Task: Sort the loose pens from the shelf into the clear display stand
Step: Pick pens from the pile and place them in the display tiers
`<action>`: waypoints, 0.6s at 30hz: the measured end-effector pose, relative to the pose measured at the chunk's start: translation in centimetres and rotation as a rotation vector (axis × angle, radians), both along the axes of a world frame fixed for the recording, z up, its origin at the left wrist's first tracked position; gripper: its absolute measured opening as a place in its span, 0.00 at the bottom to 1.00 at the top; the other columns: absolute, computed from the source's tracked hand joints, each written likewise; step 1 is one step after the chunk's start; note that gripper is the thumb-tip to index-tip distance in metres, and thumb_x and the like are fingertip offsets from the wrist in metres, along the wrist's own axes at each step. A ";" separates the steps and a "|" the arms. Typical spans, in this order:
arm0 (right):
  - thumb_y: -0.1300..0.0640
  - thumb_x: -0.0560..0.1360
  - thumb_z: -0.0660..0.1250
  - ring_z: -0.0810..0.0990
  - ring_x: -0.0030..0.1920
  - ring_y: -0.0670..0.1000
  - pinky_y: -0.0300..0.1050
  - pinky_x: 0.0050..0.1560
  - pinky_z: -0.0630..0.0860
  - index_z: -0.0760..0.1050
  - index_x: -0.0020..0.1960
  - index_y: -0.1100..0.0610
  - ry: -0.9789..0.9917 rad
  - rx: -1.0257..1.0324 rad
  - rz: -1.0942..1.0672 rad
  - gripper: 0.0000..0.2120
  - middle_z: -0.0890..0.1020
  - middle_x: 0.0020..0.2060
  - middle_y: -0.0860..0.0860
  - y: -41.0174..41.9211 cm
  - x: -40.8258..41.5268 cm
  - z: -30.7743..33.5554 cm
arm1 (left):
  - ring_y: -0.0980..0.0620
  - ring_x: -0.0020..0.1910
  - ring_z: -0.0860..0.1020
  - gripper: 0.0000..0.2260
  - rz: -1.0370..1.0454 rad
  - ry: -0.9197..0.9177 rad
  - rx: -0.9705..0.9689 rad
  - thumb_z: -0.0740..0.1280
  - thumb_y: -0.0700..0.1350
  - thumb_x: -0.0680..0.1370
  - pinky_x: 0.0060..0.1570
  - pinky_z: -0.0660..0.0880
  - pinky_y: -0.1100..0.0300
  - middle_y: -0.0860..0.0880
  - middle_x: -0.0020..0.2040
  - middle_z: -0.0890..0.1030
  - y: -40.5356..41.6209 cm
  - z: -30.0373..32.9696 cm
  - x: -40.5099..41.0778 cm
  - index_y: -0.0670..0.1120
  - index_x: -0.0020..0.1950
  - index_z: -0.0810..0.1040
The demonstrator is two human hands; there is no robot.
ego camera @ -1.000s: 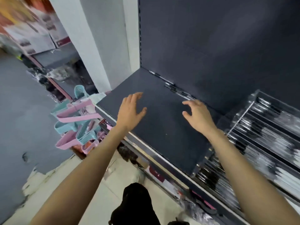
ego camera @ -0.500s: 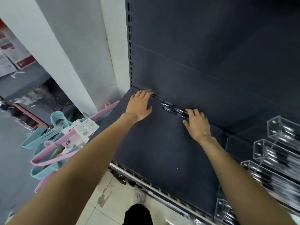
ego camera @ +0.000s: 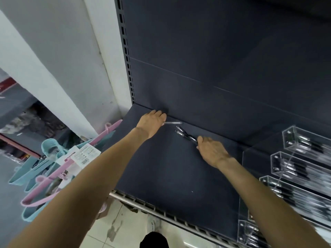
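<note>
Since half a second ago, the left hand (ego camera: 152,122) is closing its grip on one thin silvery pen (ego camera: 172,123) at the back of the dark grey shelf (ego camera: 161,167), and the right hand (ego camera: 212,151) is gathering the dark loose pens (ego camera: 186,135), its grip closed over their near ends; the clear tiered display stand (ego camera: 295,167) is waiting at the right.

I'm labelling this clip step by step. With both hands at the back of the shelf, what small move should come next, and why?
Probably lift both hands off the shelf and swing right. The left hand already grips one pen, the right hand covers the small bunch of pens, and the clear display stand sits to the right.
</note>
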State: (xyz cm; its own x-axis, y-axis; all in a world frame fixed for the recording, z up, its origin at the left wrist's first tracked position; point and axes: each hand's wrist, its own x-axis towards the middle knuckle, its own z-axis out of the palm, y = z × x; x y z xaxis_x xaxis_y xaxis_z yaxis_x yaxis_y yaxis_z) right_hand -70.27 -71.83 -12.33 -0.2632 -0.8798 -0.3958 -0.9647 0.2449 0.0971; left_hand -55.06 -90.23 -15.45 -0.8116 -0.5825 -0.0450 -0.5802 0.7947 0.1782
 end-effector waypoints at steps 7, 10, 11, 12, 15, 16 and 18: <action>0.54 0.82 0.56 0.76 0.43 0.44 0.36 0.43 0.69 0.73 0.47 0.55 -1.109 -0.492 -0.690 0.09 0.80 0.39 0.45 5.2 4.4 4.2 | 0.54 0.43 0.80 0.08 0.404 0.898 1.410 0.59 0.40 0.82 0.43 0.79 0.60 0.50 0.46 0.81 8.1 5.6 4.9 0.40 0.57 0.75; 0.56 0.81 0.57 0.75 0.36 0.42 0.34 0.32 0.68 0.75 0.50 0.55 -1.398 -0.577 -0.736 0.08 0.80 0.35 0.46 7.1 6.6 6.1 | 0.53 0.48 0.81 0.09 0.391 1.016 1.553 0.59 0.38 0.81 0.47 0.79 0.57 0.49 0.49 0.82 11.1 7.4 5.9 0.40 0.59 0.75; 0.57 0.81 0.57 0.74 0.35 0.42 0.34 0.31 0.67 0.75 0.51 0.55 -1.433 -0.583 -0.720 0.08 0.80 0.35 0.47 7.5 7.1 6.5 | 0.52 0.48 0.81 0.10 0.407 1.035 1.579 0.59 0.37 0.81 0.47 0.79 0.57 0.48 0.49 0.82 11.9 8.1 6.0 0.41 0.60 0.75; 0.57 0.81 0.58 0.74 0.34 0.42 0.34 0.30 0.67 0.75 0.51 0.55 -1.447 -0.586 -0.698 0.08 0.80 0.36 0.47 7.9 7.4 6.8 | 0.52 0.48 0.81 0.11 0.422 1.043 1.584 0.60 0.36 0.80 0.46 0.79 0.58 0.48 0.49 0.82 12.8 8.6 5.9 0.42 0.61 0.76; 0.57 0.80 0.60 0.72 0.34 0.45 0.36 0.31 0.68 0.76 0.52 0.53 -1.432 -0.570 -0.635 0.07 0.78 0.36 0.46 8.8 7.8 7.1 | 0.52 0.48 0.81 0.12 0.434 1.033 1.535 0.61 0.37 0.79 0.45 0.79 0.58 0.48 0.48 0.82 15.1 9.8 5.8 0.44 0.61 0.77; 0.56 0.79 0.60 0.71 0.33 0.47 0.37 0.32 0.68 0.77 0.52 0.52 -1.409 -0.558 -0.603 0.07 0.78 0.35 0.46 9.0 7.8 7.1 | 0.52 0.49 0.81 0.12 0.429 1.026 1.511 0.62 0.37 0.79 0.46 0.78 0.58 0.48 0.49 0.82 15.7 10.0 5.8 0.44 0.61 0.78; 0.54 0.79 0.61 0.69 0.33 0.49 0.39 0.34 0.69 0.77 0.54 0.49 -1.360 -0.530 -0.534 0.07 0.75 0.33 0.45 9.5 7.7 7.0 | 0.52 0.51 0.81 0.12 0.417 1.013 1.484 0.66 0.39 0.77 0.47 0.78 0.59 0.49 0.50 0.82 16.7 10.3 5.6 0.44 0.61 0.78</action>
State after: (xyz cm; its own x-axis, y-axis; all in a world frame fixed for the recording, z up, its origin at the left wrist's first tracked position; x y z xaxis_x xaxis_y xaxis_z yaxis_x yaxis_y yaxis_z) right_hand -62.56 -62.38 -5.34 -0.2943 -0.9158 -0.2733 -0.0439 0.2986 -0.9534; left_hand -49.49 -73.53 -5.19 -0.6821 -0.6703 -0.2922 0.0885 -0.4723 0.8770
